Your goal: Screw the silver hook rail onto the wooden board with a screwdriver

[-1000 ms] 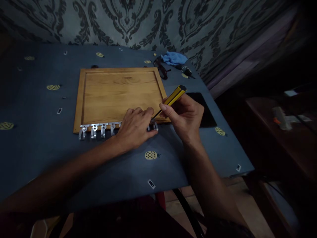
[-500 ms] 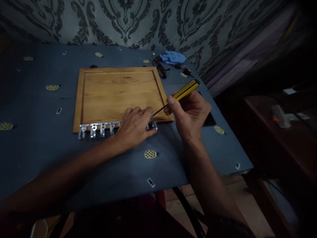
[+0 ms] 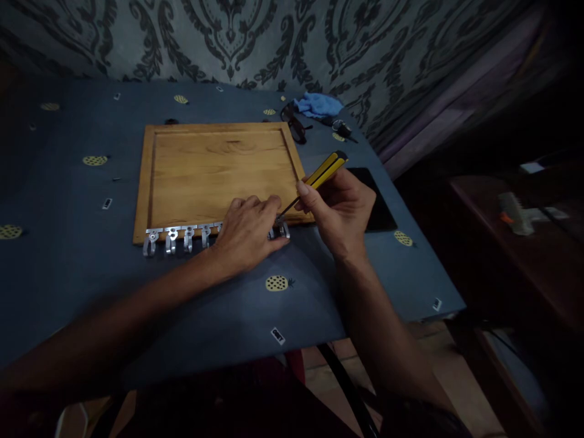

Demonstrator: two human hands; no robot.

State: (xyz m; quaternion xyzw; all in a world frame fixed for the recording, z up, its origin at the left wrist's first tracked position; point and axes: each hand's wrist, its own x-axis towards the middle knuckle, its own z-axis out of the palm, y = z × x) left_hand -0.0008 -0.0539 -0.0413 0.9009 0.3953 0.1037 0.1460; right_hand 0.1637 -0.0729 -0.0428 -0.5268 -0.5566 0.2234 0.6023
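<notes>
A wooden board [image 3: 219, 173] with a raised rim lies on the dark blue tablecloth [image 3: 68, 267]. Along its near edge runs a metal hook rail [image 3: 176, 236] with several silver hooks. My left hand [image 3: 249, 234] rests palm down on the right part of that rail, fingers curled over it. My right hand [image 3: 342, 210] grips a yellow-and-black screwdriver [image 3: 322, 173], whose thin shaft slants down left to the rail's right end, beside my left fingertips.
A black phone or tablet [image 3: 378, 210] lies right of the board. At the back right are dark glasses [image 3: 294, 125], a blue cloth [image 3: 317, 104] and a small dark object [image 3: 342, 129]. Patterned wallpaper rises behind. The table's right edge drops to a dim room.
The screwdriver's handle swung out to the right half a second ago and has now come back left and more upright. My left hand stayed on the rail.
</notes>
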